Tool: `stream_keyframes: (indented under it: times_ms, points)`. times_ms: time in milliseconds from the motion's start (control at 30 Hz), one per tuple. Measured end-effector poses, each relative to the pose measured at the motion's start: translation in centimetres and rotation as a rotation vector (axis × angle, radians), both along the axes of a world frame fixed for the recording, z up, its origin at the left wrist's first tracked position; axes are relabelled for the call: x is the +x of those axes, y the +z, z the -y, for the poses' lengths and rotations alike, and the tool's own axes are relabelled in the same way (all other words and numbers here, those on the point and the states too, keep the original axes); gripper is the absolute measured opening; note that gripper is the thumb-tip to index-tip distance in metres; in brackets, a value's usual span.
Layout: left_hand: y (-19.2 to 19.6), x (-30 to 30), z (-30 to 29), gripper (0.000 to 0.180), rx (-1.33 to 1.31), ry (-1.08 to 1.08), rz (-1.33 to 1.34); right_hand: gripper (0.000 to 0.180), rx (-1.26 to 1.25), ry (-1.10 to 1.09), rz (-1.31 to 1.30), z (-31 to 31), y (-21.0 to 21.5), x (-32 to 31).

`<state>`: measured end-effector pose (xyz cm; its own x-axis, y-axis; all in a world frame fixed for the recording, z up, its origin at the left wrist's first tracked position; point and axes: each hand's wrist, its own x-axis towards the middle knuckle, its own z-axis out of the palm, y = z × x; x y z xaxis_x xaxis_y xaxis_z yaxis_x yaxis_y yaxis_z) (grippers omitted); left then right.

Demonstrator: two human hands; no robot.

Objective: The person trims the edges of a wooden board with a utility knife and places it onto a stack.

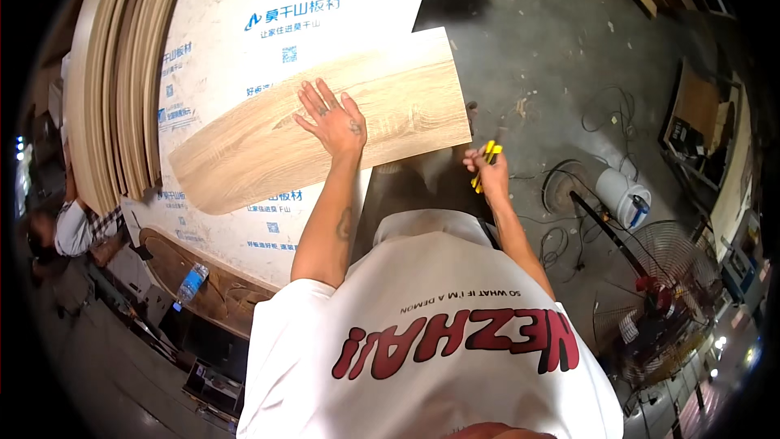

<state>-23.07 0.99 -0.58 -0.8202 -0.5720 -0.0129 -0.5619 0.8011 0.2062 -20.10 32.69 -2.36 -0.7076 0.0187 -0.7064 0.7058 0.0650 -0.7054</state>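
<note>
My left hand (329,118) lies flat, fingers spread, on a light wood-grain board (244,150). The board rests on a large white printed sheet (227,24) that covers the work surface. My right hand (486,169) hangs off the board's right end, closed around a yellow and black tool (487,156), possibly a pencil or knife. A white shirt with red lettering (431,333) fills the lower middle of the view.
A stack of pale boards on edge (114,73) stands at the left. Another person (77,228) crouches lower left beside a plastic water bottle (191,283). On the concrete floor to the right lie cables (605,110), a white bucket (621,195) and a fan (662,276).
</note>
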Motion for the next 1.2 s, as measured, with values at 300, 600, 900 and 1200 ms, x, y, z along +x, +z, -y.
stream_keyframes:
  times_ms: [300,600,900,1200]
  points:
    - [0.1,1.0,0.8,0.057,0.025,-0.049,-0.166,0.047,-0.098,-0.017,-0.151,3.8,4.1,1.7]
    - [1.0,18.4,3.3,0.035,0.828,0.77,-0.751,0.034,-0.109,-0.046,-0.209,3.6,2.3,1.7]
    - [0.0,23.0,4.3,0.05,1.361,1.219,-1.161,0.049,-0.125,0.016,-0.202,3.0,1.6,-1.1]
    - [-0.6,22.6,9.2,0.077,1.604,1.165,-1.199,0.059,-0.294,-0.028,-0.295,3.8,8.7,2.3]
